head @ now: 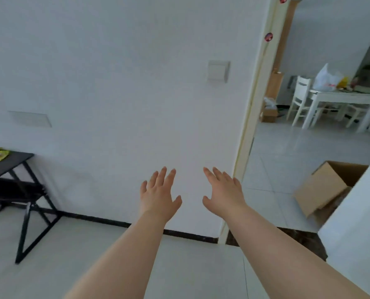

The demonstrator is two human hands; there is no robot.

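Note:
Both of my arms reach straight forward at mid-frame, backs of the hands up. My left hand [159, 194] has its fingers straight and spread and holds nothing. A short gap to its right, my right hand [224, 192] is spread the same way and is also empty. Neither hand touches anything. Behind them stands a plain white wall [125, 93] above a tiled floor.
A black metal-frame table [9, 164] with yellow-green packets stands at the left. A light switch [218, 71] is on the wall. To the right a doorway leads to a room with a white table [344, 97] and chair [301, 98]. An open cardboard box [324, 186] lies on the floor.

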